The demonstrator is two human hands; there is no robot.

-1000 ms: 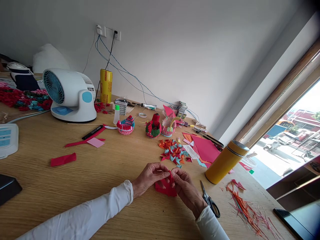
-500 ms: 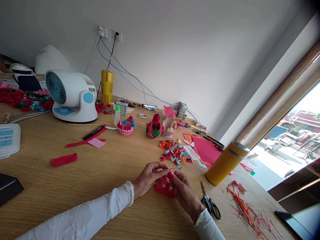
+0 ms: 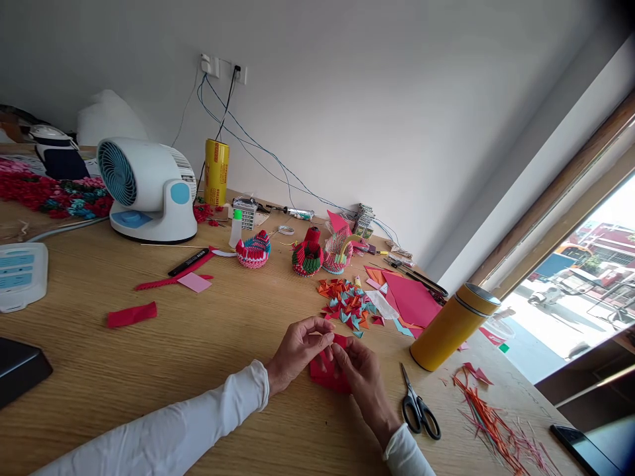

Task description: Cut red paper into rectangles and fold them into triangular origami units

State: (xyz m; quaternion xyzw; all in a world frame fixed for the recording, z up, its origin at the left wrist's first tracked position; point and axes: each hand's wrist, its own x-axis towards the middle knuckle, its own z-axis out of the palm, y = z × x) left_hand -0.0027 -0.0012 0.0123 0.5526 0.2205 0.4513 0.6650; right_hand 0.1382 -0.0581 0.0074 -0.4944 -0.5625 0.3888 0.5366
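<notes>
A small folded piece of red paper is pinched between my two hands over the wooden table. My left hand meets it from the left, thumb and forefinger closed at its edge. From the right, my right hand grips the same piece, its thumb on the near side. Underneath lies a flat red paper sheet, partly covered by my fingers. Just beyond my hands is a heap of small folded paper triangles in orange, red and light blue. Black-handled scissors lie to the right of my right hand.
A yellow thermos stands right of the paper sheets. Thin paper strips lie at the right. Folded-paper figures stand farther back. A white fan is at the left, with a red paper strip in front.
The small red paper has turned slightly in my fingers, and my hands have shifted a little. The view has moved slightly; the other things lie as before.
</notes>
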